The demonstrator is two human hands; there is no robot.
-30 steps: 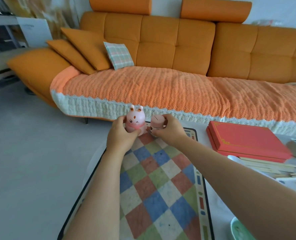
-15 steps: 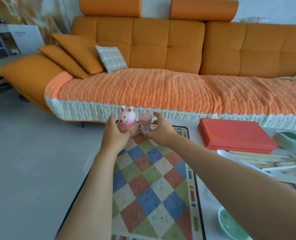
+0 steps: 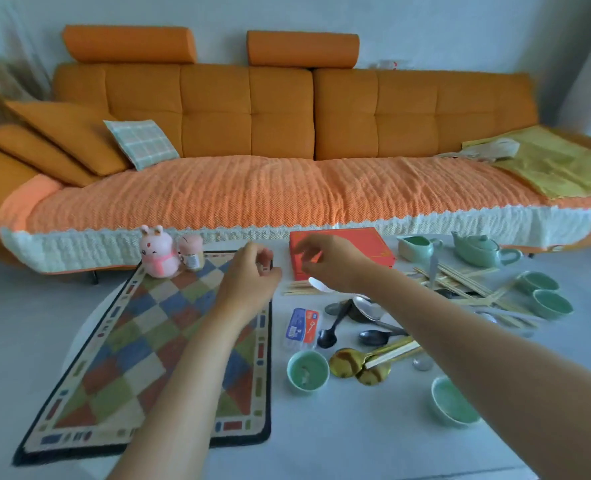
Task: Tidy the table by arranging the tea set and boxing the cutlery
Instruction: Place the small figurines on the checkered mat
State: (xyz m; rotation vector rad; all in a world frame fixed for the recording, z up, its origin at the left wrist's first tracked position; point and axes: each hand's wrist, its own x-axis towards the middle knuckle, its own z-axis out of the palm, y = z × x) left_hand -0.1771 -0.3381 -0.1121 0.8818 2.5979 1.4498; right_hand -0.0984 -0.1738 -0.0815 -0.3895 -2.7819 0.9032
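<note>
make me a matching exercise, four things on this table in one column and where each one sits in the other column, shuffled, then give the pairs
Things
1. pink rabbit figure
2. red box
3. teapot
4. gold spoons

Places
A. far right, beside the green pitcher
B. far corner of the checkered mat
C. near side, just right of a green cup
D. far side, partly behind the right hand

Pairs: 1-B, 2-D, 3-A, 4-C
</note>
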